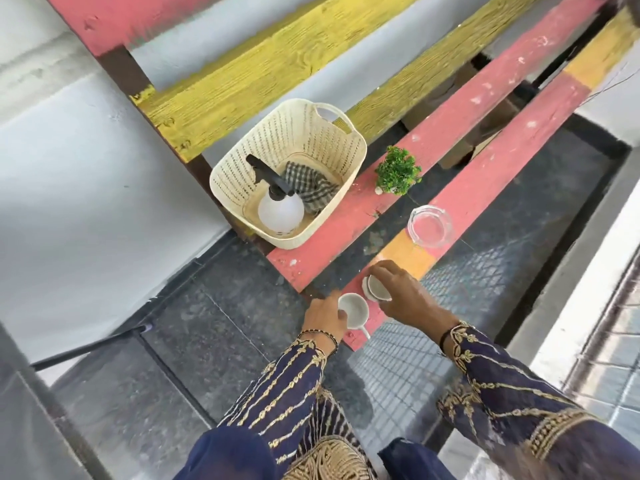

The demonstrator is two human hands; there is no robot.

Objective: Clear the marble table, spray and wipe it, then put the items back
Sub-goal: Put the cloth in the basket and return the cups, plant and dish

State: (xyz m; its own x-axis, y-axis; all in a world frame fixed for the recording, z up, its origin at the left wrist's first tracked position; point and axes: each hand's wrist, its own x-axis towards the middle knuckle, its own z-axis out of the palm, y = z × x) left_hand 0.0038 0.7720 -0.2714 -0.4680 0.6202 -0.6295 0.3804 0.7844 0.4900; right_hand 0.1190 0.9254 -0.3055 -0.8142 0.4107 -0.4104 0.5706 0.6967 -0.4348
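Two hands at the counter point(460, 216) edge: left hand point(323, 315) gripping a white cup point(354, 310), right hand point(403, 294) pinching another cup point(377, 289) on its saucer point(366, 287).

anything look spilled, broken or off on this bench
Nothing spilled or broken shows. The spray bottle leans inside the cream basket, beside the checked cloth. The bench paint is chipped and worn. The left hand holds a white cup close to the slat's end, so it could tip off.

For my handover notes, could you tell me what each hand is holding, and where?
Left hand grips a white cup by its rim; right hand holds another cup by its rim.
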